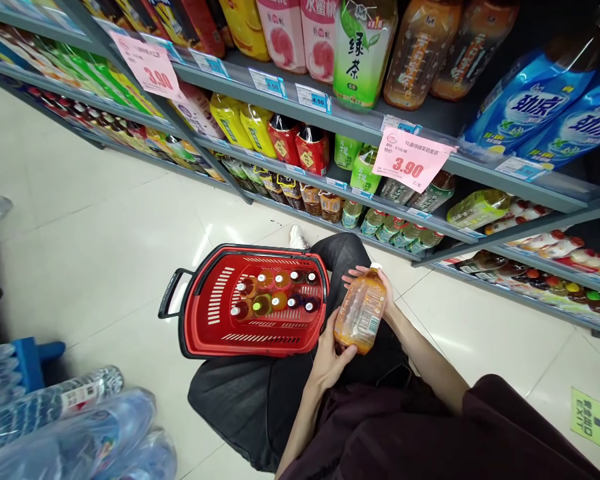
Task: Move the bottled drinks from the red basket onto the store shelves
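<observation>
Both my hands hold a large bottle of amber drink (pixel 361 312), tilted, with its white cap at the upper end and a barcode on its label. My left hand (pixel 330 358) grips the bottom end, thumb across the base. Behind the upper part, near the cap, my right hand (pixel 389 293) supports it, with fingertips spread past its left side. Left of the bottle, a red shopping basket (pixel 207 337) stands on the floor by my legs. Inside are several upright small bottles (pixel 261 305) with white, yellow-green and dark contents or caps.
Shelves (pixel 260 93) of drinks run diagonally across the top and right. Pink price tags (pixel 414 160) hang from their edges. Packs of large water bottles (pixel 70 427) lie at lower left. A yellow-green exit sign (pixel 593 420) is on the tiled floor (pixel 105 227) at right.
</observation>
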A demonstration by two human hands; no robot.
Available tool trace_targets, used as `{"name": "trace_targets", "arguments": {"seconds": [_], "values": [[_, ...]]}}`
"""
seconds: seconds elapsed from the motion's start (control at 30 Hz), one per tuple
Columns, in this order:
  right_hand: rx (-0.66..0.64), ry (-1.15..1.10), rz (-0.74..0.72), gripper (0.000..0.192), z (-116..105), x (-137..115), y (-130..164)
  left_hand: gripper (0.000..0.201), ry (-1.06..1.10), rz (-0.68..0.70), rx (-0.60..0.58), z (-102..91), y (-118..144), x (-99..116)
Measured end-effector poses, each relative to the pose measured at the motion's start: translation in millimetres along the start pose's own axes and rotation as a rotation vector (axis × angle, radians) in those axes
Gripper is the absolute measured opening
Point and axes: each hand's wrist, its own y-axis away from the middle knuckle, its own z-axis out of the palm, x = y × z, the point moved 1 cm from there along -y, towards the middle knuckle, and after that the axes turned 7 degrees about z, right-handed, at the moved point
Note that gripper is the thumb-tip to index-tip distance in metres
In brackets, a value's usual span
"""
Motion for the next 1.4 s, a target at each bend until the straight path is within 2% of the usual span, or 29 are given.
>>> {"name": "trace_targets", "arguments": {"seconds": [0.17,0.4,0.5,0.67,0.87,1.13,1.4], "values": [[0.023,0.010,0.005,0.045,-3,-2,0,0.097,-0.011,0.016,-0.098,1.1,-3,2],[0.085,-0.011,0.026,0.040,-10,-8,-6,0.089,-0.287,0.012,-0.088,6.8,-9,-8],[0.105,0.009,0.019,0.039,-8,-9,-6,0.084,-0.398,0.029,-0.034,3.8,-5,-5],[0.104,0.051,0.028,0.041,-3,-10,-4,0.070,-0.617,0.185,0.101,2.1,3,13],[0.108,0.022,0.005,0.040,-5,-8,-5,0.095,-0.825,0.199,0.184,13.4,4,21],[0.109,0.025,0.018,0.039,-5,-7,-6,0.102,-0.841,0.199,0.172,15.1,1,17],[0.090,0.045,0.017,0.041,-9,-6,-6,0.093,-0.710,0.175,0.174,9.6,-1,13]]}}
